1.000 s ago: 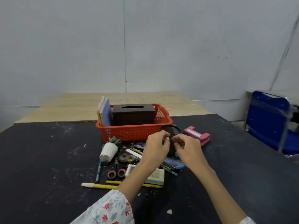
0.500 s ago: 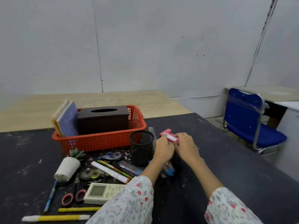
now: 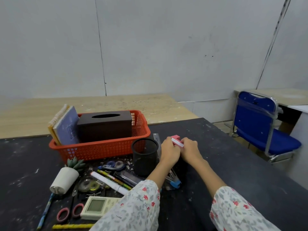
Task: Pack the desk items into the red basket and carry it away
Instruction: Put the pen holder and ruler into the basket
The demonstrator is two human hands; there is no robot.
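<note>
Left hand (image 3: 170,151): fingers curled on the near end of the pink stapler (image 3: 177,141).
Right hand (image 3: 190,150): grips the stapler's other side.
Pen cup (image 3: 145,156): upright, just left of the left hand.
Red basket (image 3: 103,147): beyond the cup, holding a tissue box (image 3: 105,125) and notebooks (image 3: 66,125).
Pens (image 3: 115,180): under the left forearm.

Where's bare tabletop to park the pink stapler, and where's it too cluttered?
Bare black table runs right of both hands, out to the edge by the blue chair; another bare patch lies left of the red basket. Crowded: the strip in front of the basket, with pen cup, toppled plant pot, tape, pens, scissors.
</note>
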